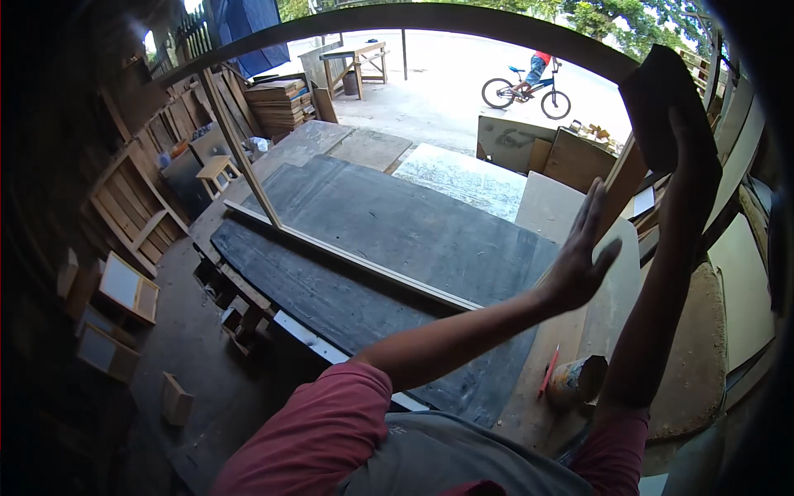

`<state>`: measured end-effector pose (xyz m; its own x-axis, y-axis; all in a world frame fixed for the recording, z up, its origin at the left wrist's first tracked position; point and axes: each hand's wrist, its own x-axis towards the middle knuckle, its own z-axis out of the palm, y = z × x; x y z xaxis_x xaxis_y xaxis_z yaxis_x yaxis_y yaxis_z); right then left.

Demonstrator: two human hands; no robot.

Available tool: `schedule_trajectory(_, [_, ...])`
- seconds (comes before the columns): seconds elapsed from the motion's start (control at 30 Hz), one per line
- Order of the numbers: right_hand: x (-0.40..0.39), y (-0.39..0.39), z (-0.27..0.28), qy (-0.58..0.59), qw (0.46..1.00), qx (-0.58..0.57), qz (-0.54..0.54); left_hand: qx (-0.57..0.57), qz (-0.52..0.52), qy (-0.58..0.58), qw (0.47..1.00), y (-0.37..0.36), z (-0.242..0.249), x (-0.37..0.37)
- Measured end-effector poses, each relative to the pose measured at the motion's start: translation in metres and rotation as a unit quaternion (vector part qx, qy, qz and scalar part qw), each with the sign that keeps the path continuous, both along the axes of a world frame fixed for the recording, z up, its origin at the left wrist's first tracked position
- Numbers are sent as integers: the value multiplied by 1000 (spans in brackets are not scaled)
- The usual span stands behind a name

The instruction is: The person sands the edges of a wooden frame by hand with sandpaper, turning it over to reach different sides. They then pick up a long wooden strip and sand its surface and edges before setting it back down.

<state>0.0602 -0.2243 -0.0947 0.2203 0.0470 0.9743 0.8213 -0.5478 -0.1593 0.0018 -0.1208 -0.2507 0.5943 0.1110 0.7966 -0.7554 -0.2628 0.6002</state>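
A wooden frame stands upright over the worktable, its long top beam [430, 18] bowed by the lens. Its thin left upright [240, 149] reaches down to a pale strip [356, 258] on the dark tabletop [372, 215]. My left hand [583, 256] is open, fingers stretched out flat along the right upright [622, 186]. Higher up, my right hand [691, 149] is closed on a dark block [662, 95] at the top right corner of the frame; part of its grip is hidden. Below my hands, a red pencil [548, 372] leans by a paint-stained can [571, 382].
Stacked boards [277, 106], a small stool [217, 175] and a slatted wooden panel [136, 207] stand at the left. Small box-like pieces [128, 285] lie on the floor. Panels [517, 145] lean beyond the table. A person with a bicycle [527, 93] is outside.
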Motion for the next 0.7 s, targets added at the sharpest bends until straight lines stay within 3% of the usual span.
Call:
schedule_trajectory(0.07, [-8,-1,7,-54,995,-63,-48,-6,28,-20,999,-7,-22,-5])
schedule_trajectory(0.1, [-24,7,14,51,999,0,0,-7,25,-22,999,-8,-35,-7])
schedule_trajectory(0.17, [-29,6,21,152,985,64,45,-15,18,21,1000,-7,-58,-11])
schedule_trajectory(0.23, [-17,-2,28,129,989,-28,63,-16,8,41,999,-4,-67,-16])
schedule_trajectory(0.3, [-17,5,32,114,987,-49,102,-47,-6,82,996,-3,-60,-19])
schedule_trajectory(0.4, [-16,8,35,81,979,-92,164,-149,-71,57,985,24,-11,13])
schedule_trajectory(0.43, [-12,3,35,82,973,-133,171,-140,-60,-37,988,36,16,29])
schedule_trajectory(0.5, [-4,-10,39,81,965,-176,177,-194,-169,-92,962,51,85,19])
schedule_trajectory(0.53, [1,-18,42,142,952,-196,189,-255,-287,-49,922,58,118,0])
schedule_trajectory(0.57, [2,-21,46,201,935,-213,201,-255,-287,-52,922,63,125,6])
schedule_trajectory(0.63, [-20,-20,55,190,935,-228,195,-60,-128,-96,985,67,134,18])
schedule_trajectory(0.7, [-31,-22,58,184,936,-239,184,-64,-109,-83,989,82,135,10])
